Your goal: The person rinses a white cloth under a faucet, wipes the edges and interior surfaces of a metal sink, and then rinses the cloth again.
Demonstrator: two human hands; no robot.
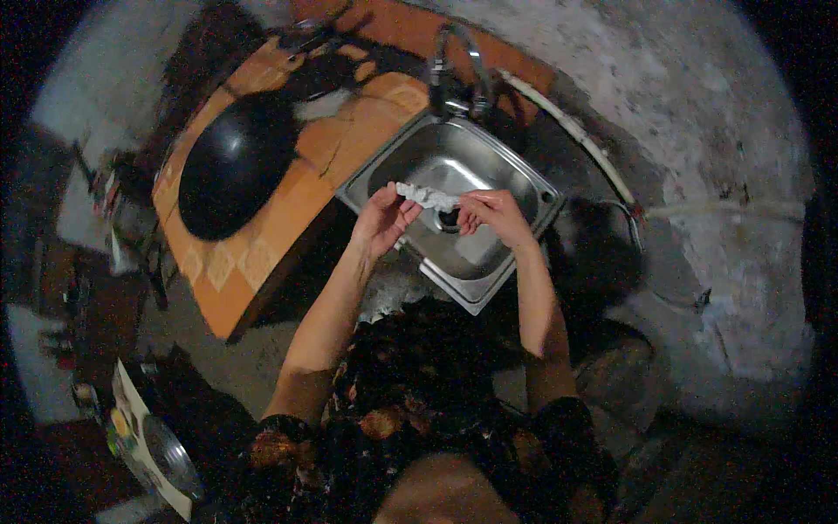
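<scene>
A crumpled white cloth-like strip (428, 196) is stretched between my two hands, over the metal sink (524, 179). My left hand (382, 220) pinches its left end, with the other fingers loosely curled. The right end is gripped by my right hand (499, 217), its fingers bent inward. What exactly the strip is made of is too blurred to tell. Below it, the sink's drain (448, 220) is partly hidden by the strip and my right hand. A curved metal faucet (458, 65) rises at the sink's far edge.
Left of the sink, an orange tiled counter (218, 271) carries a large black, rounded object (240, 166). A pale pipe (572, 127) runs along the rough grey wall (707, 113) at the right. At the lower left, a light-coloured board or table (144, 437) holds a round metal dish (170, 454).
</scene>
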